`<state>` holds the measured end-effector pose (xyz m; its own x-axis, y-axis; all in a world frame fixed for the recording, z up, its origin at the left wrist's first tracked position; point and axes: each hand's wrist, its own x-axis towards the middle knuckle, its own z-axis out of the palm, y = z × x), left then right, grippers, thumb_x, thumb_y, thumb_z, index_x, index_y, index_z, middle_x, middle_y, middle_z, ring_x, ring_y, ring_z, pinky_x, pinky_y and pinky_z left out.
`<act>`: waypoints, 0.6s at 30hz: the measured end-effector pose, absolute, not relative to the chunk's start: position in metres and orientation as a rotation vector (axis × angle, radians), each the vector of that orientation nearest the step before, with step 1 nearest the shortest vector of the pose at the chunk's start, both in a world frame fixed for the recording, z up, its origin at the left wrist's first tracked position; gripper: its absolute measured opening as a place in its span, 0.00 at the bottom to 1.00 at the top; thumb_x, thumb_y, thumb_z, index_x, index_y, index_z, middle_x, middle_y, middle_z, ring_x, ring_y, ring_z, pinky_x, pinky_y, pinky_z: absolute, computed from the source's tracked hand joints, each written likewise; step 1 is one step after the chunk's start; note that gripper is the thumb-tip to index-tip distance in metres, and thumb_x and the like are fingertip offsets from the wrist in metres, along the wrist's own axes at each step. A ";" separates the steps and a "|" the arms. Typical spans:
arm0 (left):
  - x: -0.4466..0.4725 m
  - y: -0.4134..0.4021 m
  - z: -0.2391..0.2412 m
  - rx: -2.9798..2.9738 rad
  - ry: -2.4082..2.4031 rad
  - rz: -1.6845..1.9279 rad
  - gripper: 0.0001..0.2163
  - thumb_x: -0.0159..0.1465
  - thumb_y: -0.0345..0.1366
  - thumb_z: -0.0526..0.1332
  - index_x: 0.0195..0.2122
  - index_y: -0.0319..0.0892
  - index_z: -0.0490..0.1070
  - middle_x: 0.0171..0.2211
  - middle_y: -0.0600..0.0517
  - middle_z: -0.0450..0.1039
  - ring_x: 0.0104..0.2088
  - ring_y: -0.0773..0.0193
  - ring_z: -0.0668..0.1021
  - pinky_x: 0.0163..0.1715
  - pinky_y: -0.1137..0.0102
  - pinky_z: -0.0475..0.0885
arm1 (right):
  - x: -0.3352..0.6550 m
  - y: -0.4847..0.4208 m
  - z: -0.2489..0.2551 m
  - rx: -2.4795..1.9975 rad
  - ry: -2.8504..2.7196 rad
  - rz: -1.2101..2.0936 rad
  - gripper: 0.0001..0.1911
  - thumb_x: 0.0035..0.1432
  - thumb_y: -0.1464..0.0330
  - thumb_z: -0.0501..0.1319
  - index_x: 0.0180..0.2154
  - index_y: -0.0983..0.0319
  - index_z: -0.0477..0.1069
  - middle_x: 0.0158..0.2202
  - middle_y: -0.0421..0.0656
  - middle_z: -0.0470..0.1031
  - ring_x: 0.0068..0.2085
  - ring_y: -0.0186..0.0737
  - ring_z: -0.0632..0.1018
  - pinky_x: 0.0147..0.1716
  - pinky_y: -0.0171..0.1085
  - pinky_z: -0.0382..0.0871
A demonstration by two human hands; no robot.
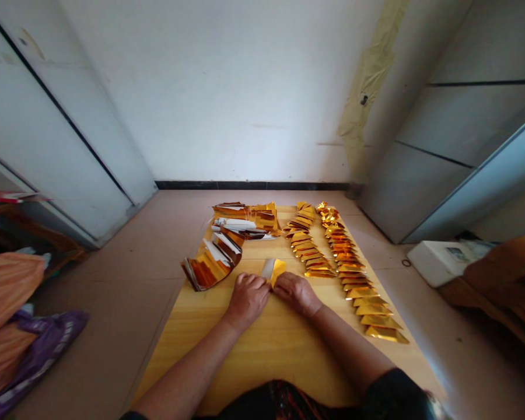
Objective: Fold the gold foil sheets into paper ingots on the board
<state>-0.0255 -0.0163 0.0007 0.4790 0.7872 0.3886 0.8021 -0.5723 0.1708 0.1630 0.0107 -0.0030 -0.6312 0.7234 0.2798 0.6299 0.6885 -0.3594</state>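
Note:
Between my two hands is a small sheet of gold foil paper (279, 269), partly folded, with its pale side showing on the left. My left hand (248, 297) is closed on the sheet's left lower edge. At its right edge, my right hand (296, 293) pinches the same paper with bent fingers. Curled stacks of gold foil sheets (210, 265) lie left of and beyond my left hand. To the right, folded gold paper pieces overlap in a shorter row (308, 251) and a longer row (354, 280).
The wooden table (227, 350) stands before a white wall (245, 116). On the left floor lie orange and purple bags (48, 344). A white foam box (435, 262) sits on wooden furniture (485, 297) at the right. Grey cabinets flank both sides.

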 end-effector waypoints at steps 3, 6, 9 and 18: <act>-0.026 -0.017 0.000 -2.662 -1.433 -0.691 0.08 0.66 0.36 0.53 0.38 0.45 0.73 0.35 0.52 0.75 0.39 0.62 0.72 0.43 0.61 0.58 | 0.170 0.012 0.003 -0.888 -2.529 0.428 0.10 0.63 0.66 0.54 0.36 0.62 0.72 0.37 0.44 0.74 0.41 0.37 0.73 0.43 0.33 0.65; -0.025 -0.017 0.000 -2.665 -1.440 -0.697 0.08 0.66 0.36 0.53 0.38 0.46 0.73 0.35 0.52 0.75 0.39 0.63 0.72 0.42 0.62 0.58 | 0.176 0.013 0.005 -0.882 -2.517 0.465 0.09 0.63 0.68 0.55 0.39 0.61 0.73 0.42 0.46 0.74 0.45 0.37 0.73 0.47 0.35 0.65; -0.025 -0.016 0.000 -2.667 -1.446 -0.712 0.08 0.66 0.36 0.54 0.39 0.46 0.73 0.36 0.51 0.75 0.39 0.62 0.72 0.42 0.62 0.59 | 0.175 0.013 0.003 -0.963 -2.486 0.436 0.09 0.62 0.70 0.55 0.38 0.60 0.74 0.43 0.47 0.74 0.45 0.37 0.73 0.46 0.35 0.66; -0.035 -0.022 -0.002 -2.719 -1.384 -0.751 0.09 0.63 0.30 0.54 0.38 0.47 0.73 0.44 0.51 0.75 0.45 0.62 0.73 0.53 0.56 0.56 | 0.170 0.015 0.003 -1.059 -2.471 0.474 0.10 0.61 0.70 0.56 0.36 0.58 0.76 0.40 0.44 0.74 0.42 0.36 0.74 0.43 0.33 0.66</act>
<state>-0.0350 -0.0220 -0.0016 0.4977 0.7622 0.4139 0.7622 -0.6121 0.2106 0.1695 0.0155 0.0031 -0.6278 0.7424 0.2338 0.6033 0.6540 -0.4565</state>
